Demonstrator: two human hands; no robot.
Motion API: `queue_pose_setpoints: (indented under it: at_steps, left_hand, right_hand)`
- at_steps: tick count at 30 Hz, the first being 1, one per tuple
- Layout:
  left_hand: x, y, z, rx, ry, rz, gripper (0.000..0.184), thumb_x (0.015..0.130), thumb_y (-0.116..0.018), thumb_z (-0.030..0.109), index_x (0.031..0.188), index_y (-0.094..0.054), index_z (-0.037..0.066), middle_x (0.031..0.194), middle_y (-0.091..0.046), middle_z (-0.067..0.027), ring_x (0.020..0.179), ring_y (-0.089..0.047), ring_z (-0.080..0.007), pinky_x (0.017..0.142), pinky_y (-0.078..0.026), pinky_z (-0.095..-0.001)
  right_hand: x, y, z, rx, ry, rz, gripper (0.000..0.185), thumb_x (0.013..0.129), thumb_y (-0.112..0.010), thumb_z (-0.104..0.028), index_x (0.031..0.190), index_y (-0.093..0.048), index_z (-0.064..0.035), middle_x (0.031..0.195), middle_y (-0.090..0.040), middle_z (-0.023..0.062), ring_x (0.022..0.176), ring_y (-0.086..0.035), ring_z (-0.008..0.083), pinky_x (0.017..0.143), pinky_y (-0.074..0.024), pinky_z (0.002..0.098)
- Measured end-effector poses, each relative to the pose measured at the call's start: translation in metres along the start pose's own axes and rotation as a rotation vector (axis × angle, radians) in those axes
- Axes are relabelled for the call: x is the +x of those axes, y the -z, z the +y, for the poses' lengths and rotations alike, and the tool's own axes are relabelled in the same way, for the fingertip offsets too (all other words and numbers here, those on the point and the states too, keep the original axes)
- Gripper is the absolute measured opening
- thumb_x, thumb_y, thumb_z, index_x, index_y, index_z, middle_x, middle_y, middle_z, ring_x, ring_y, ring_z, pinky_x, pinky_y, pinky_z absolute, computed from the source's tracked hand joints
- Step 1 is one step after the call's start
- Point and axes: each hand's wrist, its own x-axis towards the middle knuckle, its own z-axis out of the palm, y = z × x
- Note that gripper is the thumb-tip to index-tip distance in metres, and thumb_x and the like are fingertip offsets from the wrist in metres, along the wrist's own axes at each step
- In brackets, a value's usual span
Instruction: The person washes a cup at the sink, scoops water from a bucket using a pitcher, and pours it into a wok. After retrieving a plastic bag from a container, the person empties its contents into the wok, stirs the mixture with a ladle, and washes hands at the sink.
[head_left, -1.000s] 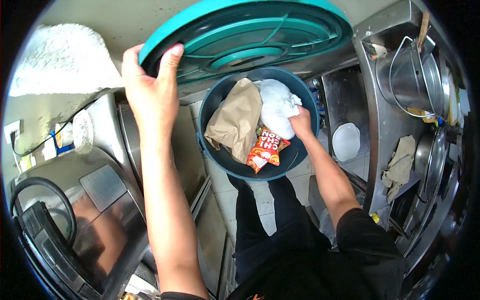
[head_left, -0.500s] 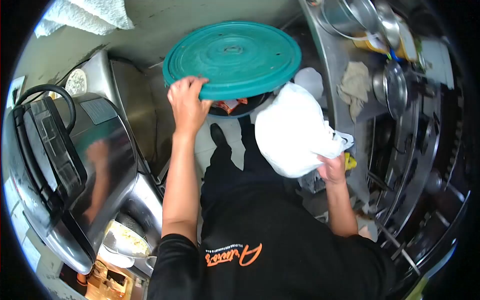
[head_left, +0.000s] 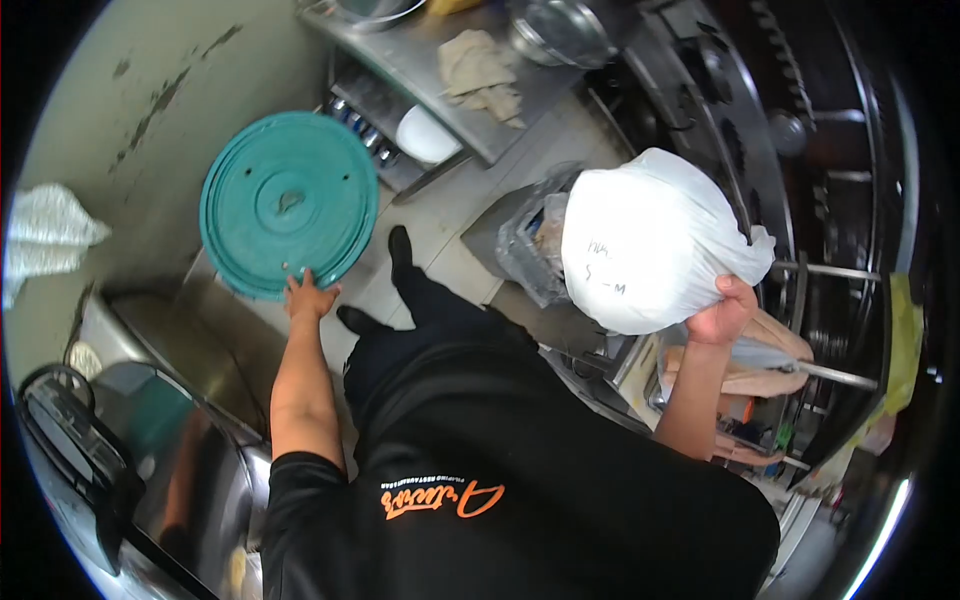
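Head view: the right hand (head_left: pixel 725 310) is clamped on the gathered end of this bulging white bag (head_left: pixel 650 235), out to the right, well apart from the round green lid (head_left: pixel 330 235). Left hand (head_left: pixel 310 298) has fingertips at the lid's near rim, grip impossible to tell! Crumpled cloth (head_left: pixel 480 72) lies on the metal bench (head_left: pixel 410 62).

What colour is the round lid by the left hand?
The round lid is teal green, best seen in the head view.
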Motion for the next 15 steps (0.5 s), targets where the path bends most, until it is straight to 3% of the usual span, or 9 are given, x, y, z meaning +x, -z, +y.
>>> queue_pose_setpoints:
  at_steps: [6,15]
  left_hand:
    - [0.015,-0.018,0.020,0.105,-0.053,-0.148,0.097,0.071,-0.063,0.063,0.147,-0.015,0.025,0.153,0.000,-0.0146,0.140,-0.006,-0.0379,0.106,-0.021,-0.0579]
    - [0.053,-0.054,0.006,0.228,-0.141,-0.216,0.104,0.073,-0.063,0.060,0.148,-0.005,0.017,0.152,0.007,-0.0160,0.139,0.004,-0.0410,0.109,-0.014,-0.0564]
  right_hand:
    - [-0.008,0.000,-0.053,0.089,0.203,-0.026,0.061,0.064,-0.047,0.000,0.126,-0.043,0.0045,0.125,-0.050,0.0214,0.119,-0.045,0.0391,0.104,-0.0350,0.0537]
    - [0.001,-0.026,-0.072,0.084,0.259,-0.075,0.061,0.065,-0.046,-0.001,0.126,-0.043,0.0046,0.122,-0.052,0.0214,0.114,-0.049,0.0406,0.099,-0.0398,0.0548]
